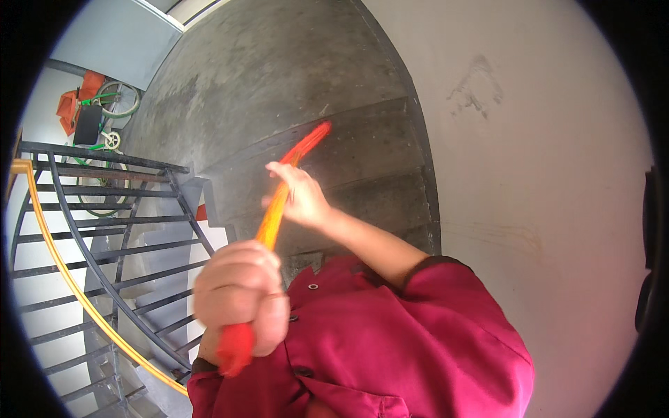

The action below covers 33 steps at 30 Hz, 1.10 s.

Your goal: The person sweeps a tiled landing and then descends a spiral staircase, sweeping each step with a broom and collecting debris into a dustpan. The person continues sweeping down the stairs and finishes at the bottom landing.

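A long stick (273, 217), orange-yellow along its middle and red at both visible ends, runs slantwise across the view. Large and near the camera, my left hand (240, 295) is closed around its near part, with a blurred red end jutting out below the fist. Farther along the shaft, my right hand (300, 196) holds it loosely, one finger pointing outward and fingertips showing on the other side. The far red part reaches out over the grey concrete steps (366, 146). Motion blur hides whether anything is fixed to its tip.
At left stands a black metal stair railing (125, 224) with a yellow handrail (70, 282). Behind it a green bicycle (119, 99) with an orange-red cloth leans by the wall. A scuffed pale wall (522, 183) borders the steps at right. A grey panel (120, 39) is at upper left.
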Motion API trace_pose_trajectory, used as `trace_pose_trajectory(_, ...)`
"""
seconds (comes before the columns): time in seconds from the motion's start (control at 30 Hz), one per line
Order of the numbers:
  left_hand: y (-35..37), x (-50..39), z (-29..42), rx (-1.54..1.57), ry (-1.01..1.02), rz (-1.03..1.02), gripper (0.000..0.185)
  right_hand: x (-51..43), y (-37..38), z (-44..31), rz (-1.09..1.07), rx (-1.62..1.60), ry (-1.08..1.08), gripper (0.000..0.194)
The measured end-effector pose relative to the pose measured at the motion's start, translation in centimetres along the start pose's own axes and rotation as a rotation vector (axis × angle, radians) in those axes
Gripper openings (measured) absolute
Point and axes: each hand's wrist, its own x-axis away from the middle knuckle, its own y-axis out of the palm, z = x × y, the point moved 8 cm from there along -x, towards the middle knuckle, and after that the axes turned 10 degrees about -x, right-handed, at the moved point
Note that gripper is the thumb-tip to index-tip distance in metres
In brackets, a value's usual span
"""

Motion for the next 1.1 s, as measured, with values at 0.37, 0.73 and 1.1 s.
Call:
trace_pose_trajectory(0.37,5.1,-2.7,2.2,0.171,0.019,-0.411,0.033,7.9,-4.0,4.5,-0.231,0.046,0.085,0.024)
trace_pose_trajectory(0.73,16.5,-4.5,0.8,0.233,0.030,-0.470,0.037,2.2,-14.5,7.9,-0.029,0.116,0.054,0.033)
trace_pose_trajectory(1.1,18.9,-6.5,-0.1,0.175,0.077,-0.434,0.037,-2.1,-19.2,11.5,-0.083,0.331,-0.011,0.028)
